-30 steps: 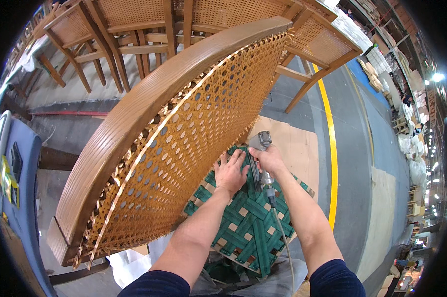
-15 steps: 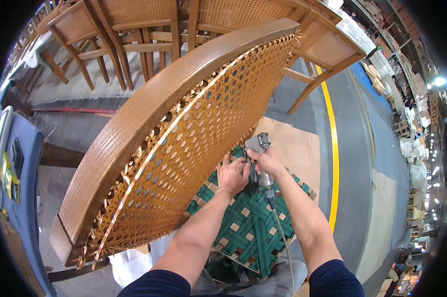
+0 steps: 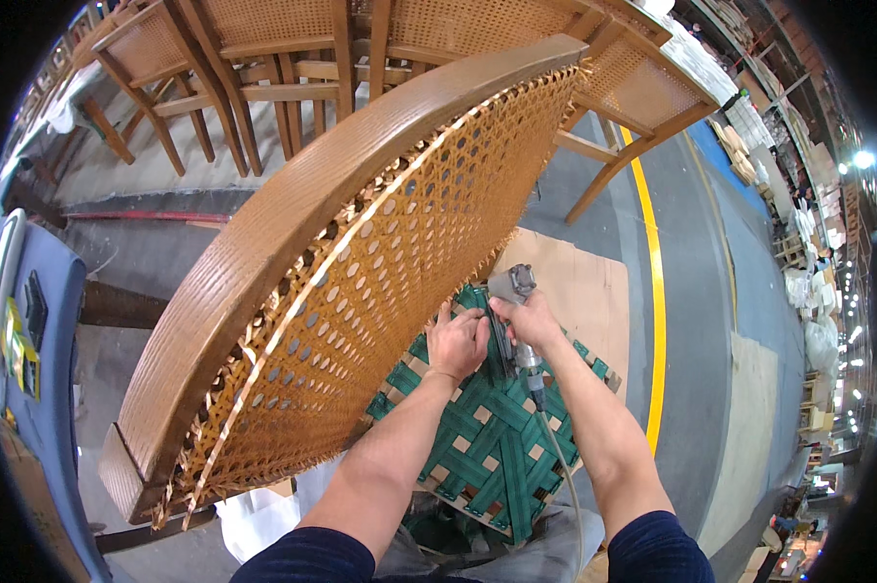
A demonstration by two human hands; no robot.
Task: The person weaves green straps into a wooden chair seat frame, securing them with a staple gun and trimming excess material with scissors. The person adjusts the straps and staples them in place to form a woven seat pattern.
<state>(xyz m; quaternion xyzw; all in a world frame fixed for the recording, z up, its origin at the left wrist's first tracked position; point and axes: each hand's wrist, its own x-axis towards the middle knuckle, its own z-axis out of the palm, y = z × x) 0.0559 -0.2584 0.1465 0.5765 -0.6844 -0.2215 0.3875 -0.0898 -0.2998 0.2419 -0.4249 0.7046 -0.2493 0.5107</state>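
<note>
My right hand (image 3: 528, 321) is wrapped around a grey pneumatic staple gun (image 3: 514, 284); its dark magazine lies toward my left hand. A thin air hose (image 3: 559, 442) runs down from the tool's grip. Beside it, my left hand (image 3: 457, 345) has curled fingers pressed at the seat's far left edge; what they pinch is hidden. Both hands are over a seat of woven green webbing straps (image 3: 487, 413). To the left rises the chair's back, with a curved brown wooden frame (image 3: 263, 233) and a cane mesh panel (image 3: 380, 291), its cut strands ragged along the rim.
Several wooden chairs with cane panels (image 3: 273, 24) stand at the far side. A blue surface holding small items (image 3: 45, 291) is at the left. Beyond the seat lies a tan board (image 3: 579, 291). A yellow line (image 3: 656, 311) crosses the grey floor at the right.
My right hand and the staple gun have shifted slightly to the right, away from my left hand. The left hand has barely moved, and the chair stays in place.
</note>
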